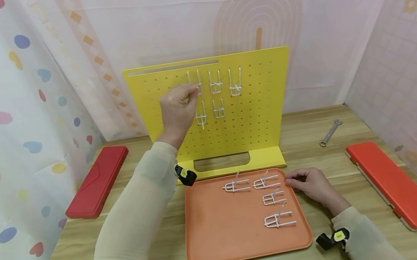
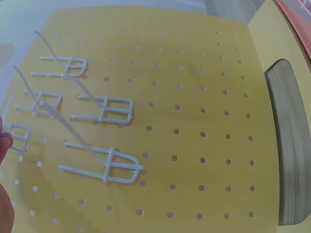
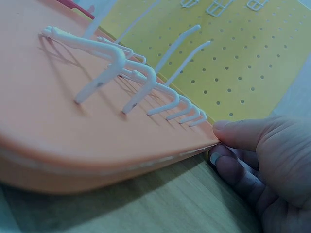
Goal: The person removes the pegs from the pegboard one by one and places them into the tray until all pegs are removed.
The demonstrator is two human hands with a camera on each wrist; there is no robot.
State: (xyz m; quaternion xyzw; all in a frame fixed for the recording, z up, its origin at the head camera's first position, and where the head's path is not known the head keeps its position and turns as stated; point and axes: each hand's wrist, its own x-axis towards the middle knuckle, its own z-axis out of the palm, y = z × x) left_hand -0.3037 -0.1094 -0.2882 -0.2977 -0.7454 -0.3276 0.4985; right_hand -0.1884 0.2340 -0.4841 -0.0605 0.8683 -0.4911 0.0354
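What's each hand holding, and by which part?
The right hand pinches the orange tray by its rim; the left hand seems to pinch a white hook, exact spot hidden.

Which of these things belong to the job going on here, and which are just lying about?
Seemingly part of the job:
pegboard
hooks, on board and tray
tray, its edge pinched by the right hand
left hand, pinching one hook

Apparently just lying about:
wrench
two red cases
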